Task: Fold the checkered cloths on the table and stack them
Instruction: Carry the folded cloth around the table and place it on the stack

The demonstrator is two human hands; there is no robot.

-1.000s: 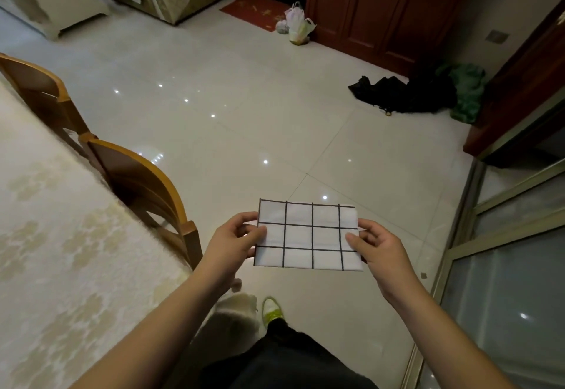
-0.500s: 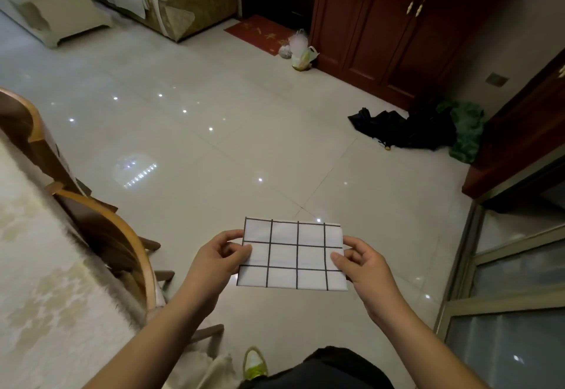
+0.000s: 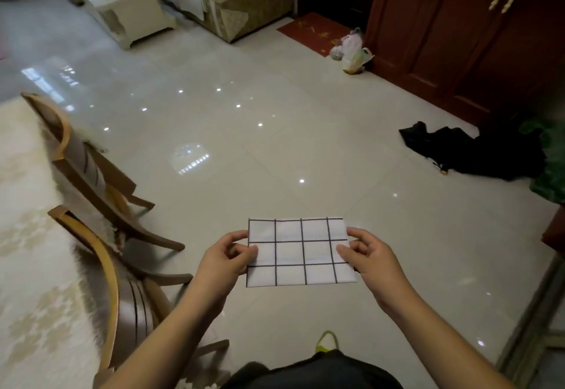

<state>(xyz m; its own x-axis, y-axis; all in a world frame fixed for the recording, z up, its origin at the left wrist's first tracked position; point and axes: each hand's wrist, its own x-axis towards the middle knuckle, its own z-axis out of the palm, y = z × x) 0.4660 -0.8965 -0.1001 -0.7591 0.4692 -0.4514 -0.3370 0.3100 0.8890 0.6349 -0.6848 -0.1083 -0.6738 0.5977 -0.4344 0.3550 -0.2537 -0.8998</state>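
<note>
1. A single head-worn, wide-angle view looks forward and down from standing height.
2. It faces the tiled floor, with the table at its left edge and a wooden cabinet at upper right.
3. The forearms enter from the bottom, close to the lens.

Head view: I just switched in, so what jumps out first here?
The folded checkered cloth jumps out first, held up over the tiled floor in mid-frame, pinched by the left hand and the right hand at its short ends. On the left stand two wooden chairs beside the table; dark clothing lies at far right.
</note>
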